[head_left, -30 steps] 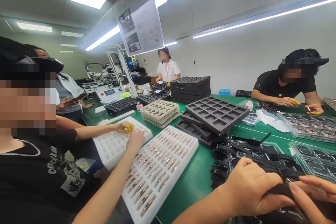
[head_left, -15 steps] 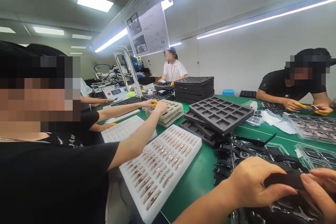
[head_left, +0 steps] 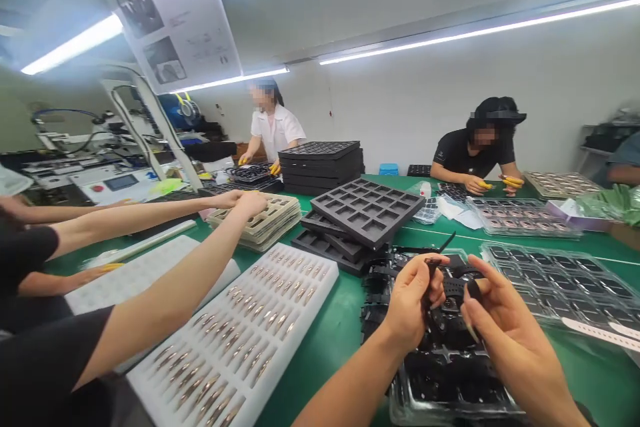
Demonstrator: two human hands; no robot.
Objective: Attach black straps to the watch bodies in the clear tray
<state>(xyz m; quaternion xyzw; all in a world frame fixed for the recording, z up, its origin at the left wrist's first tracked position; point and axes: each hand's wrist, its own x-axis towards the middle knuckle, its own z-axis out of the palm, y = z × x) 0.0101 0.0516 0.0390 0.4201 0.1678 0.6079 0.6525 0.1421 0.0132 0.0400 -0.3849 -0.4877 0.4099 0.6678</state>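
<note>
My left hand [head_left: 414, 297] is closed on a black watch strap [head_left: 431, 293], pinched between thumb and fingers. My right hand [head_left: 505, 320] is closed on a black strap piece [head_left: 473, 291] just to the right, its thumb against the fingers. Whether both pieces belong to one watch cannot be made out. Beneath both hands is a clear plastic tray [head_left: 453, 407] with black watches and straps in it. More black straps [head_left: 373, 307] lie heaped along its left side.
Left of my hands a white foam tray [head_left: 320, 280] holds rows of metallic rings. Black compartment trays [head_left: 367, 210] are stacked behind. Clear trays [head_left: 575, 273] of watch parts lie right. A co-worker's arms [head_left: 165, 293] reach across a beige tray stack [head_left: 270, 227].
The view has swung right. My hands have drawn apart from the dark strap they held together, and now appear more upright over the tray. The co-worker across the table has separated their hands less.
</note>
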